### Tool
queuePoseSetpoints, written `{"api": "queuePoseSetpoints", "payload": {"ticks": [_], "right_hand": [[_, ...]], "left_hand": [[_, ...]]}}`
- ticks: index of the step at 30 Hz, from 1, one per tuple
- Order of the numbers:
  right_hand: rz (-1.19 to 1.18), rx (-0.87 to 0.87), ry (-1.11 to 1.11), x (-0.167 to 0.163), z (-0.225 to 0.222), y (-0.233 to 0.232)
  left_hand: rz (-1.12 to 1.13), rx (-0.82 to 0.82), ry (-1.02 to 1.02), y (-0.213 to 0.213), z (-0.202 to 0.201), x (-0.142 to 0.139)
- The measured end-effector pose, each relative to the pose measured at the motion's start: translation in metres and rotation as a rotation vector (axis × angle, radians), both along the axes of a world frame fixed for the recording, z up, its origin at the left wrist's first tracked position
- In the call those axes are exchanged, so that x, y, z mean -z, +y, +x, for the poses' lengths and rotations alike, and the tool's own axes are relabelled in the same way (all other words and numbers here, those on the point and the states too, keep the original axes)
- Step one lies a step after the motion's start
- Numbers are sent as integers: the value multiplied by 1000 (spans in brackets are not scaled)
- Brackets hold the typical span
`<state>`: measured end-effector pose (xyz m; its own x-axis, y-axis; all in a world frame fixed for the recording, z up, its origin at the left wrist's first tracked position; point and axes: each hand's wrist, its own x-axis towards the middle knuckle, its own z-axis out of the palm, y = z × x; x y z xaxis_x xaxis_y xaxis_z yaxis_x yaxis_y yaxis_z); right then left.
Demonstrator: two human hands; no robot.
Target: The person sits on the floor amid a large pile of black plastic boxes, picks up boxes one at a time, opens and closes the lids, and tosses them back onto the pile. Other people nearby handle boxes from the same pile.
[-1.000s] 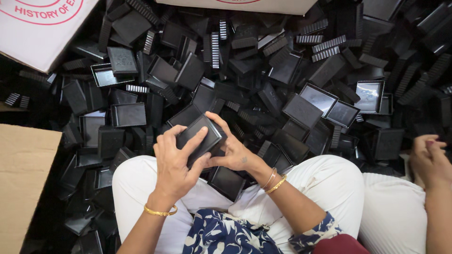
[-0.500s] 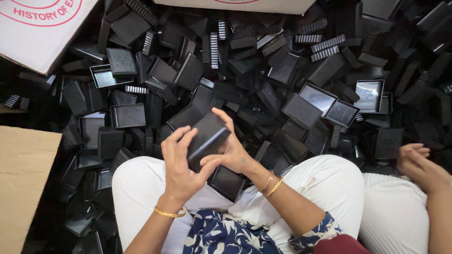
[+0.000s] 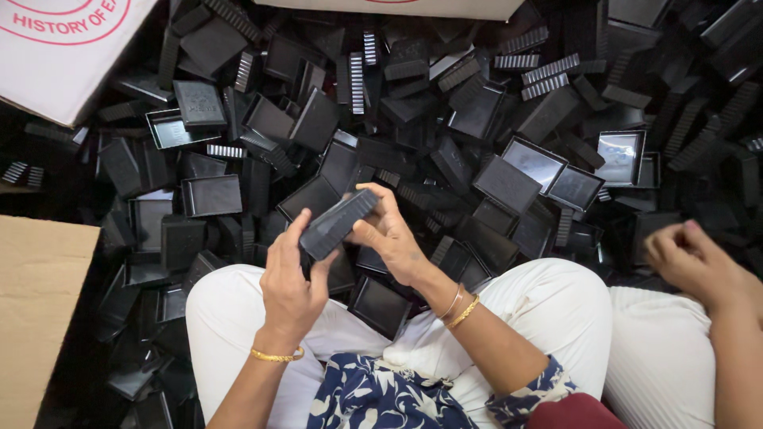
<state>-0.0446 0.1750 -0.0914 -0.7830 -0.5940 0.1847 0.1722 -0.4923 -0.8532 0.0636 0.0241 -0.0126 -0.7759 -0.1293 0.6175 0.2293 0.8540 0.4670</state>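
Above a seated person's white-trousered lap (image 3: 548,310), a flat black plastic case (image 3: 338,223) is clamped between both hands, tilted with its far end toward 2 o'clock: the left hand (image 3: 292,286) grips its lower end from 7 o'clock, the right hand (image 3: 391,235) pinches its upper end from 3 o'clock. Around them, from 9 to 3 o'clock, spreads a heap of black cases and trays (image 3: 477,119), with a cardboard box (image 3: 40,318) at 8 o'clock and a co-worker's hand (image 3: 690,262), fingers curled, at 3 o'clock.

floor (image 3: 48,151) heaped w/ black plastic trays (image 3: 509,183), cardboard boxes (image 3: 40,310) at edges
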Motion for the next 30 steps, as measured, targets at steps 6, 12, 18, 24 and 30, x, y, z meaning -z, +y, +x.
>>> {"api": "queuePoseSetpoints", "payload": {"ticks": [6,12,18,24,30], "right_hand": [[152,88,409,-16,2,1],[24,102,229,-3,3,0],[-230,179,72,16,1,-5],[-191,244,43,28,6,-6],[185,359,318,9,-4,6]], "left_hand": [[137,49,-17,-14,-2,0],[305,66,-107,-15,1,5],[356,150,-85,-11,-15,-3],[246,51,-49,-18,-9,13],[278,37,-55,-23,-20,-5]]}}
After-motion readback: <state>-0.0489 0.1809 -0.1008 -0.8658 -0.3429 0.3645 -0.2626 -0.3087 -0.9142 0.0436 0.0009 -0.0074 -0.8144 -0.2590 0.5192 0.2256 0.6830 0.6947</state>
